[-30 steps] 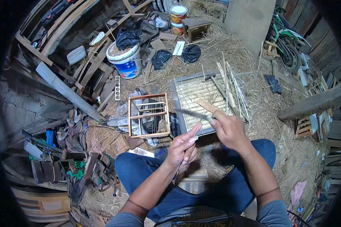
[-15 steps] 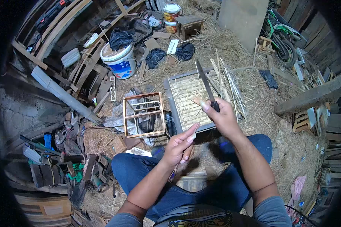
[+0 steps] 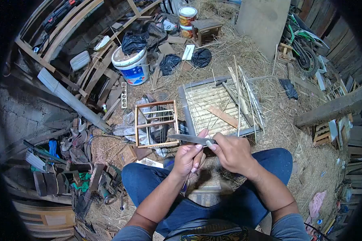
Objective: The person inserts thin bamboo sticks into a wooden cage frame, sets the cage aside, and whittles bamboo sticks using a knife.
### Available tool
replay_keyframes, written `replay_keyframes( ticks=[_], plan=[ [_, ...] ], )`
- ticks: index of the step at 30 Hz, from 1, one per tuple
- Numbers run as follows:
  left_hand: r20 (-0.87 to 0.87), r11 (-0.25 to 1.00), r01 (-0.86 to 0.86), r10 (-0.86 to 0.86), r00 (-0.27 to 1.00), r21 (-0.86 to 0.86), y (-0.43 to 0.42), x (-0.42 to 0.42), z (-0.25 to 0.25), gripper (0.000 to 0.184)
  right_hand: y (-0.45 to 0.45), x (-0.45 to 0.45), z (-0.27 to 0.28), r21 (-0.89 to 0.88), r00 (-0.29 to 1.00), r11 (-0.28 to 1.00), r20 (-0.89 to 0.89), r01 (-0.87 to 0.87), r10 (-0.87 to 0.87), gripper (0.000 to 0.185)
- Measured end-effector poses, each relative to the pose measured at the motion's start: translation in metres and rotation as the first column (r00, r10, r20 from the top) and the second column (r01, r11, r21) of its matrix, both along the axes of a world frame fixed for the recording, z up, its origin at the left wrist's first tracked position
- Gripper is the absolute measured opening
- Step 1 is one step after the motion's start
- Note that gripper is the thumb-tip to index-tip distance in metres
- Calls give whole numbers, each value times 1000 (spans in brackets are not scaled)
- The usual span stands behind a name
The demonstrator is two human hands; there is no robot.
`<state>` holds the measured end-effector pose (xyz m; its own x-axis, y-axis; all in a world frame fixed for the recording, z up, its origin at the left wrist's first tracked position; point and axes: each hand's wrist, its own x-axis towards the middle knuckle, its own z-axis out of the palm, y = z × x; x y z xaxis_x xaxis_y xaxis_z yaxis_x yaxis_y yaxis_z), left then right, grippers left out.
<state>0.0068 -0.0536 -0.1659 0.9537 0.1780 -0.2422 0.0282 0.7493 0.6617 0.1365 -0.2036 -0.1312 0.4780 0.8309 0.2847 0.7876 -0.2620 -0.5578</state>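
My right hand [image 3: 234, 152] grips the dark handle of a knife [image 3: 189, 138], its blade pointing left and lying across just above my left hand [image 3: 190, 159]. The fingers of my left hand are closed around a thin stick [image 3: 185, 185], most of which is hidden by the hand and shows only as a narrow line below it. Ahead of my hands is a slatted board [image 3: 195, 96] with a dark frame. A flat piece of wood [image 3: 224, 117] and several thin strips [image 3: 245, 94] lie on it. Left of the board stands a small wooden cage-like frame [image 3: 137, 127] with thin bars.
A white bucket [image 3: 133, 72] topped with a black bag stands at upper left, near a long pipe [image 3: 70, 98]. A small stool [image 3: 207, 26] and stacked paint tubs [image 3: 187, 22] are at the back. A wooden beam [image 3: 334, 105] and a green motorbike [image 3: 303, 48] are right.
My right hand has come down and left, turning the knife from upright to nearly level above my left hand. The flat piece of wood on the board is now uncovered.
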Motion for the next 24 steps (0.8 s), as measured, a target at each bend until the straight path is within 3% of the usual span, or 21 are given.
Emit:
replay_keyframes(
  ticks=[5,10,13,16,17,19,24],
  plan=[
    [15,1000,-7,7,1000,28,1,-1,0,46,-1,4,7,-50,1000,998,13,26,-26,23],
    [26,972,-29,36,999,-232,4,2,2,43,3,9,0,-52,999,998,34,38,-36,24],
    [46,956,-28,44,998,-292,5,0,-5,43,6,13,-8,-90,993,991,60,102,-97,25],
    [51,957,10,5,999,-291,3,-1,2,44,5,27,-4,-75,985,983,60,167,-163,26],
    [54,957,9,7,999,-292,3,-1,1,44,2,23,2,-155,990,978,24,138,-136,25],
    [7,985,-12,13,1000,-170,4,0,-1,46,3,7,-2,-116,998,991,22,68,-66,25],
    [-25,977,-4,-1,1000,-214,7,-4,0,46,6,7,-1,-77,1000,997,5,-11,12,25]
  ],
)
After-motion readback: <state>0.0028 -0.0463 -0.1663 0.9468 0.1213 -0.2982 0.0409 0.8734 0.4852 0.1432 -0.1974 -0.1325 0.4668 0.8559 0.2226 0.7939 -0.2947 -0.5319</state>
